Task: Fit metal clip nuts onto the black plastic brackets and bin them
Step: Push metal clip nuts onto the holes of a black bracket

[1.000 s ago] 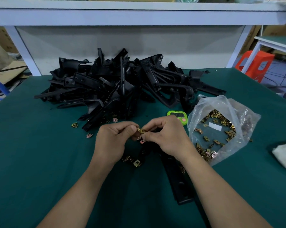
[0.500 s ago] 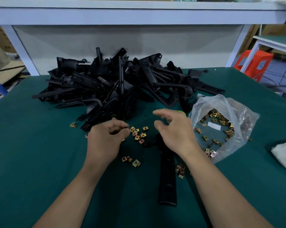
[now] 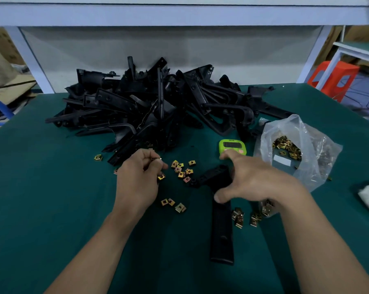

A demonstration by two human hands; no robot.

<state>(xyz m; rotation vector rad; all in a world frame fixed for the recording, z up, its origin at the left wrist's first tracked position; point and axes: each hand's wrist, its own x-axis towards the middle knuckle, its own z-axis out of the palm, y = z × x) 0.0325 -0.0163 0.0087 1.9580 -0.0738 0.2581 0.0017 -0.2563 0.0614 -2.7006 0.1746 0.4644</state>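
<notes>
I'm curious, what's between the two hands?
Head view: loose clip nuts and one end of the black bracket lie between the left hand and right hand.

Bare table point(image 3: 41, 209) lies open at left and front; bracket pile point(image 3: 149, 107) blocks the rear, bag point(image 3: 319, 149) the right, clip nuts point(image 3: 182, 169) scattered centrally.

Black brackets point(image 3: 149, 107), gold clip nuts point(image 3: 182, 169), teal table point(image 3: 52, 198)

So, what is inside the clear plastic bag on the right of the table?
Inside the plastic bag lie many gold clip nuts and a white slip. Its crumpled far-right side shows only a dark blur, and the right hand and wrist hide part of its near edge.
</notes>
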